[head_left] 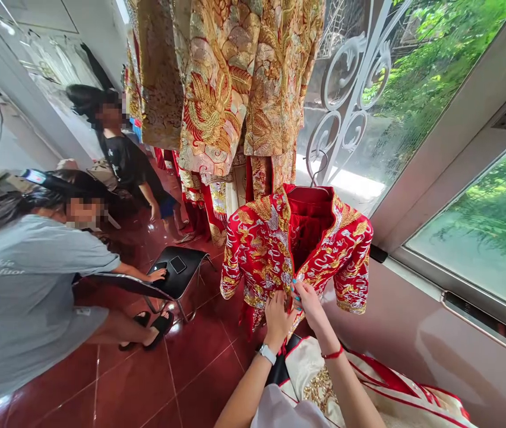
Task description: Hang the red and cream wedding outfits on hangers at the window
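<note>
A red jacket (259,238) with dense gold and silver embroidery hangs in front of me on a wire hanger (314,173). Its collar spreads apart in a V, and the two front edges meet low down. At that meeting point my left hand (278,314) is closed on the front edge, with a watch on its wrist. Close beside it, my right hand (307,302), with blue-green nails and a red wrist cord, pinches the opposite edge. The fingers hide whatever fastening is there. Below my forearms lies a cream garment (304,362) with red trim and gold decoration.
Gold embroidered garments (217,89) hang above and behind the jacket. Window frames (440,160) and a wall ledge bound the right side. To the left, a person in grey (43,273) leans on a black chair (182,285) bearing a phone; another person (123,154) stands behind.
</note>
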Demonstrator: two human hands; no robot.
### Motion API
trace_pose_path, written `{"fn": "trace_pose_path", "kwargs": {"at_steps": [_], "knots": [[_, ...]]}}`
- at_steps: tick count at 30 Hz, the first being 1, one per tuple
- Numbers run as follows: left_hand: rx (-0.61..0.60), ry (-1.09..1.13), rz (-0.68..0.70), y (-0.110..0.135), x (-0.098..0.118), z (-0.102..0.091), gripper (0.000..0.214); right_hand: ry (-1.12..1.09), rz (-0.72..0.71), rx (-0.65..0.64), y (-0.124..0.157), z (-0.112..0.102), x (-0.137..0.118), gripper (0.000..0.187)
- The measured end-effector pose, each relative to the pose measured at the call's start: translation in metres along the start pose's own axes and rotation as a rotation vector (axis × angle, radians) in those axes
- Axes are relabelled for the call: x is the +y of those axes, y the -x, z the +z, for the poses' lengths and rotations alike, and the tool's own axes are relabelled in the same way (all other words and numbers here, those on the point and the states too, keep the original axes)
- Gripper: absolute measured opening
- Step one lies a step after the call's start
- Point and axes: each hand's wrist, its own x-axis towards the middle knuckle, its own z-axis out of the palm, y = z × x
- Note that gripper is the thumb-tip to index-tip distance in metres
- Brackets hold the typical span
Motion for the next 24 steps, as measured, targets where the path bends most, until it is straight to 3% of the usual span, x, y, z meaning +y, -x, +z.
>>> {"fn": "trace_pose_path", "kwargs": {"at_steps": [4, 7, 10, 18, 21, 24], "knots": [[-0.085, 0.016, -0.008, -0.025, 0.016, -0.01, 0.019, -0.031, -0.039, 0.039, 0.0, 0.0, 0.013, 0.049], [-0.075, 0.033, -0.005, -0.029, 0.018, -0.01, 0.023, -0.048, -0.02, 0.015, -0.004, -0.002, 0.005, 0.046], [-0.041, 0.053, 0.015, -0.029, 0.016, -0.004, 0.025, -0.06, -0.062, 0.016, -0.011, -0.003, -0.023, 0.038], [0.005, 0.051, -0.009, -0.046, 0.01, 0.014, 0.029, -0.161, -0.365, 0.12, -0.041, 0.016, -0.147, 0.024], [-0.012, 0.058, -0.066, -0.053, 0.008, 0.019, 0.027, -0.166, -0.423, 0.152, -0.045, 0.023, -0.159, 0.027], [-0.077, 0.09, -0.11, -0.053, 0.007, 0.016, 0.025, -0.021, -0.488, 0.14, -0.042, 0.016, -0.154, 0.033]]}}
